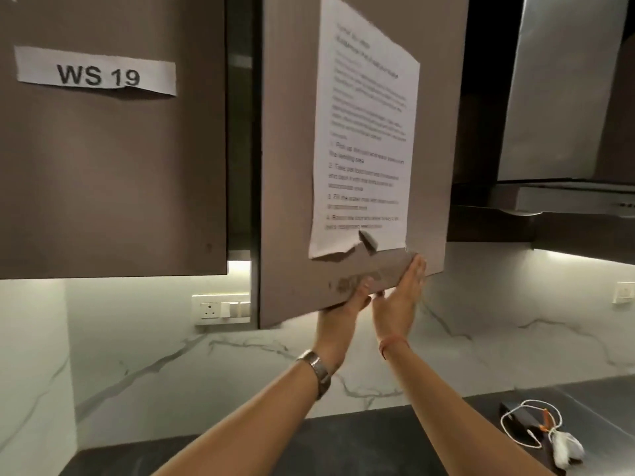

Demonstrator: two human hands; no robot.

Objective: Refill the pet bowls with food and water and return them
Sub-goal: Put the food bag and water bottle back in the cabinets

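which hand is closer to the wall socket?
Left. The left hand grips the bottom edge of the cabinet door, on the side toward the socket. The right hand touches the same edge, farther from the socket.

I have one head view, tilted forward and upward, close to both hands (374,300) at the cabinet door (292,201); countertop (343,441) lies below the grip.
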